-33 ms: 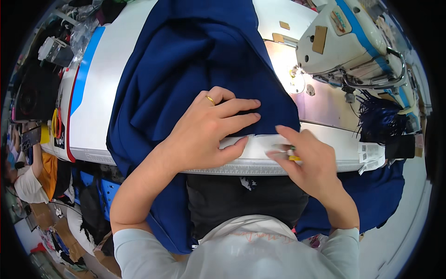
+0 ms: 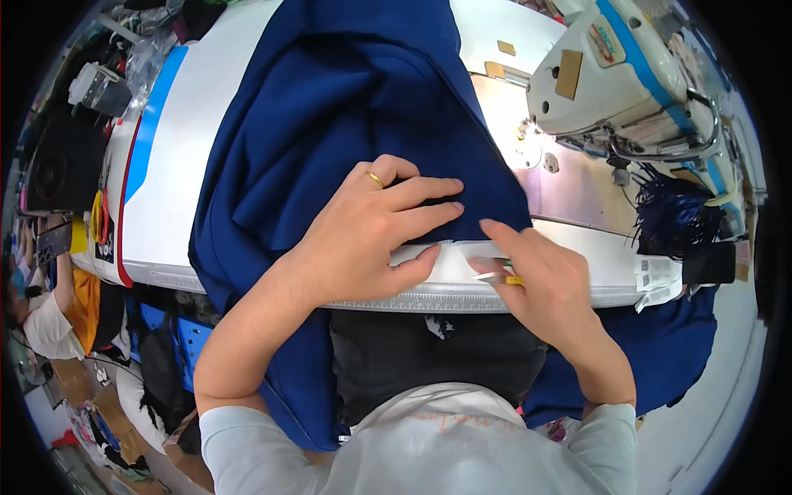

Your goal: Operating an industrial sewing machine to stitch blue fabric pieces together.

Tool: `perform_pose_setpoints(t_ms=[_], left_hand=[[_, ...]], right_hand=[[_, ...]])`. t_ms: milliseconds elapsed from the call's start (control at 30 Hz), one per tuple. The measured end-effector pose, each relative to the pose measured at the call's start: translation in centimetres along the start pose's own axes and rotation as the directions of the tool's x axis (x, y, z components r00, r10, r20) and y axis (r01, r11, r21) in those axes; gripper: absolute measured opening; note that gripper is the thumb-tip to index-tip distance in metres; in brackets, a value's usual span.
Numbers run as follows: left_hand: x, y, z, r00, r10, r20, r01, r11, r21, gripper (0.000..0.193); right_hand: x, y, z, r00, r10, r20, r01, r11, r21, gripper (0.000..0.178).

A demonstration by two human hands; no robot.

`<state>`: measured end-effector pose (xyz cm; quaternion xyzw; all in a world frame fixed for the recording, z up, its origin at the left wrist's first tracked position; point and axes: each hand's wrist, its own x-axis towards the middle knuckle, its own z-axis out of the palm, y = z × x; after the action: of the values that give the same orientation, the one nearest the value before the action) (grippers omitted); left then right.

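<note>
A large piece of navy blue fabric [image 2: 330, 124] is spread in folds over the white sewing table, with part of it hanging over the near edge. My left hand [image 2: 371, 223] lies on it palm down, fingers apart, a ring on one finger; its thumb reaches the fabric's near edge. Just right of that, a white strip [image 2: 450, 260] shows beside the fabric; whether it is cloth or tabletop I cannot tell. Closed around small thread snips [image 2: 495, 277] with a yellow part, my right hand [image 2: 544, 285] hovers near the fabric's near right corner, blades toward the left thumb.
A white and blue sewing machine [image 2: 623, 91] stands at the back right, dark blue threads [image 2: 672, 210] hanging beside it. Along the table's front edge runs a ruler [image 2: 412, 299]. Orange-handled scissors [image 2: 101, 216] are at the left. Another person's arm [image 2: 62, 289] shows at far left.
My right hand has shifted slightly left with the snips, whose blades now show more clearly. The left hand stays in place on the fabric.
</note>
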<state>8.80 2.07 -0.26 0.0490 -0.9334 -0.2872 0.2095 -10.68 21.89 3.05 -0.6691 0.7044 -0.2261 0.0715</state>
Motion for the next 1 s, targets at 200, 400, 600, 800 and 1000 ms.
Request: perform_pose_setpoints(t_ms=[200,400,600,800,1000], left_hand=[[-0.1,0.0,0.2,0.996,0.055,-0.074,-0.053,0.998,0.029,0.036],[-0.2,-0.9,-0.7,0.997,0.039,-0.06,-0.047,0.99,-0.136,0.023],[0.1,-1.2,-0.6,0.998,-0.005,-0.067,-0.013,0.962,-0.274,0.016],[0.5,-0.7,-1.0,0.998,-0.013,-0.06,-0.006,0.955,-0.297,0.016],[0.4,-0.9,-0.7,0.997,0.012,-0.078,-0.033,0.959,-0.282,0.017]], right_hand=[[2.1,0.6,1.1,0.998,0.037,-0.056,-0.026,0.98,0.198,0.014],[2.5,-0.5,0.1,0.979,0.172,0.114,-0.206,0.829,0.519,0.013],[2.7,-1.8,-1.7,0.951,0.25,0.183,-0.308,0.702,0.642,0.028],[2.3,-0.8,-2.7,0.99,0.119,0.069,-0.137,0.825,0.548,0.024],[2.7,-0.7,-2.0,0.996,0.084,0.019,-0.081,0.846,0.527,0.013]])
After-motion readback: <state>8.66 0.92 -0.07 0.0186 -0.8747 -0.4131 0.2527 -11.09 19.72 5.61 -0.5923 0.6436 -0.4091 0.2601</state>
